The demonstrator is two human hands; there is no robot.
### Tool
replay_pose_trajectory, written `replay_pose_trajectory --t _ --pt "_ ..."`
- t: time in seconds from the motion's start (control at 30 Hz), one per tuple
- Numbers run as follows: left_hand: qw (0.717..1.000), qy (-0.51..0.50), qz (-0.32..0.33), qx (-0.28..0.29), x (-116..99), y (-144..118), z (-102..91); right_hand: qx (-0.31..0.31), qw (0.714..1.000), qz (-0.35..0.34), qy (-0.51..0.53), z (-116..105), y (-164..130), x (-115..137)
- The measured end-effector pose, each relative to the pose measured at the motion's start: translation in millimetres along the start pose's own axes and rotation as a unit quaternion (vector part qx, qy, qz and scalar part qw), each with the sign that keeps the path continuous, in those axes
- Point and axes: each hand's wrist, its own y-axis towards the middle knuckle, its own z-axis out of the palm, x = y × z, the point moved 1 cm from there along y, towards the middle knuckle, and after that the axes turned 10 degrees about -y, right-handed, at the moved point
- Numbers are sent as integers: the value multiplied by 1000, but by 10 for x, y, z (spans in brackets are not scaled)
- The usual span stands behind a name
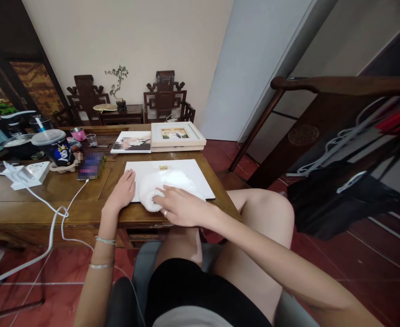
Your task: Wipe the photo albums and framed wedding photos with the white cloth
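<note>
The cloth point(148, 193) lies bunched on the front-left part of the white board point(203, 185), the right hand's point(183, 206) fingers closed over its rolled end. The left hand point(122, 190) rests, fingers close together, on the board's left edge; its thumb is hidden, so I cannot tell whether it pinches there. For what looks like wiping, give the 2 hands separate jobs: 1 steadies, 1 rubs. Press lightly and evenly, go easy around the gold label point(163, 168), and mind the front edge, near the table's point(84, 206) rim, lest the board slide.
</note>
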Motion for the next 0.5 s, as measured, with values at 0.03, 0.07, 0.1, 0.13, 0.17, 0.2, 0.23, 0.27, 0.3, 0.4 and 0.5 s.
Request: replay_pose_trajectory --t 0.03,0.07,0.1,0.13,0.17,0.2,0.23,0.27,0.3,0.4,0.5 --pt "1000 1 -1 1 4 1 0 5 1000 14 4 3 53 -65" --pt "1000 0 -1 0 9 3 1 7 1000 29 2 20 126 -144" --pt "1000 -1 0 -1 12 6 1 7 999 46 -2 51 212 -232" --pt "1000 -3 2 -3 14 9 2 7 998 67 -9 89 306 -323" --pt "1000 -4 1 -4 15 13 3 4 996 89 -16 131 405 -409" --pt "1000 -5 -1 -5 15 16 5 -1 994 110 -22 171 502 -484" --pt "1000 -5 -5 -4 13 20 8 -6 991 129 -26 208 595 -542" --pt "1000 -5 -9 -3 11 23 11 -8 989 145 -28 239 681 -580" --pt "1000 -6 -13 -3 7 26 15 -8 987 157 -30 263 756 -596" --pt "999 -16 -20 -21 -15 33 13 -12 984 171 -52 303 912 -521" --pt "996 -49 -12 -76 -73 24 -43 -31 988 133 -72 301 947 -333"
